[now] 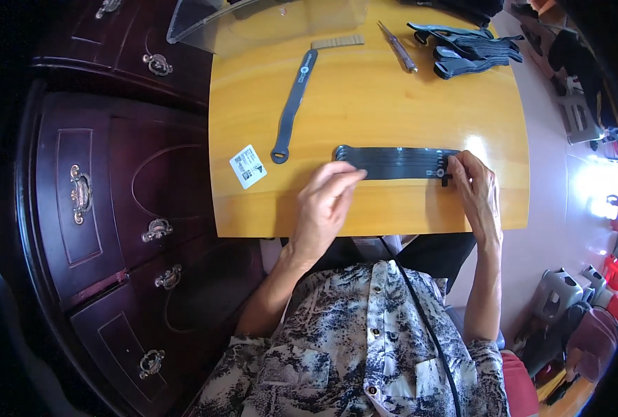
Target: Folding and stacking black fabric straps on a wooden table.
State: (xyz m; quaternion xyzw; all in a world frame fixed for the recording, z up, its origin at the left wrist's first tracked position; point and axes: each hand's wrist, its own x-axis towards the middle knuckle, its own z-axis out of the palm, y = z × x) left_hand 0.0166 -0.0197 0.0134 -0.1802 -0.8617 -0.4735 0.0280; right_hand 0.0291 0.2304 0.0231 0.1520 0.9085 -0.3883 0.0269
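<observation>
A row of dark grey straps [401, 161] lies on the wooden table in front of me, laid side by side and overlapping. My right hand [477, 191] pinches their right end between thumb and fingers, where a small black tab sticks out below. Over the left end is my left hand [326, 201], its thumb and forefinger drawn together at the straps' lower edge; whether anything is between those fingertips is hidden. A single grey strap [295, 104] with a slotted end lies apart, farther off to the left.
A white printed label [247, 167] lies at the table's left side. Toward the back are a strip of tan pieces [337, 42], a pointed hand tool [398, 47], a bundle of dark straps [472, 52] and a clear bin [267, 28]. Dark wooden drawers [156, 160] stand left of the table [378, 208].
</observation>
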